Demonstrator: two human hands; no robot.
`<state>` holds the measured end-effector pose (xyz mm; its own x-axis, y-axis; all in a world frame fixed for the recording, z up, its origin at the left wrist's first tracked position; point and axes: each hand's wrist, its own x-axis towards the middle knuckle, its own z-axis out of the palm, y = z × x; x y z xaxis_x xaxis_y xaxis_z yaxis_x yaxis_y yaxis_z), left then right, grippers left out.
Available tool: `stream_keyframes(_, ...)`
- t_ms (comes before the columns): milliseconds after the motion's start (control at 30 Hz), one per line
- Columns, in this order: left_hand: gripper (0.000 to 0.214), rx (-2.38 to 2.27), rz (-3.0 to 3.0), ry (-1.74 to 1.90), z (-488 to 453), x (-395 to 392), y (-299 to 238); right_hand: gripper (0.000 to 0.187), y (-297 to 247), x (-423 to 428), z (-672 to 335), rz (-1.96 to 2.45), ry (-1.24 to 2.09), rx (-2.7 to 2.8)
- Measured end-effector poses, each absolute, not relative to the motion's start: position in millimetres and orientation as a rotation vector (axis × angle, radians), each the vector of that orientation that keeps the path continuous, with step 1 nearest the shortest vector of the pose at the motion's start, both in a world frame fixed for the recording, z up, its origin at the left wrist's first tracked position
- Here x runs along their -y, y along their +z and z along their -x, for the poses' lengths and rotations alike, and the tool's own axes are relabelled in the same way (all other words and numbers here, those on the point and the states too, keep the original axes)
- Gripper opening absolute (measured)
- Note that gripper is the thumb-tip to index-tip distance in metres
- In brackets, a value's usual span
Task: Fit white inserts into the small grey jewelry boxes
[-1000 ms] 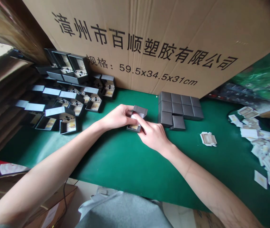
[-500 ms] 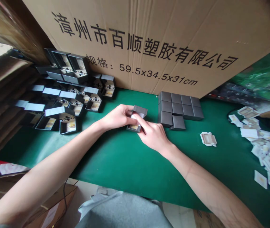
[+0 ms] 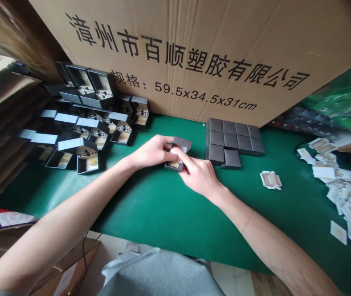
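A small dark grey hinged box (image 3: 178, 153) lies open on the green table (image 3: 163, 213), its lid tipped up at the back. My left hand (image 3: 152, 151) grips its left side with curled fingers. My right hand (image 3: 198, 174) reaches in from the right, index finger pressing a pale insert inside the box. A block of shut grey boxes (image 3: 234, 142) sits just right of my hands, stacked in neat rows.
Several open grey boxes (image 3: 86, 123) with pale inserts crowd the left back of the table. A big printed cardboard carton (image 3: 194, 49) stands behind. Loose white cards (image 3: 345, 185) heap at the right edge; a small stack of white cards (image 3: 270, 180) lies nearer.
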<state>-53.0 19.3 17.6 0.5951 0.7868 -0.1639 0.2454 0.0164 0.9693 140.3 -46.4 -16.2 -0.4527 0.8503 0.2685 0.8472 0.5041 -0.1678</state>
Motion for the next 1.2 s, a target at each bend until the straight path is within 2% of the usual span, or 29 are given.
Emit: stream_keyframes(1200,0.014,-0.890,-1.536,0.526,52.6,-19.6,17.4,0.055,-20.1,45.7,-140.9,1.360,-0.015,2.388)
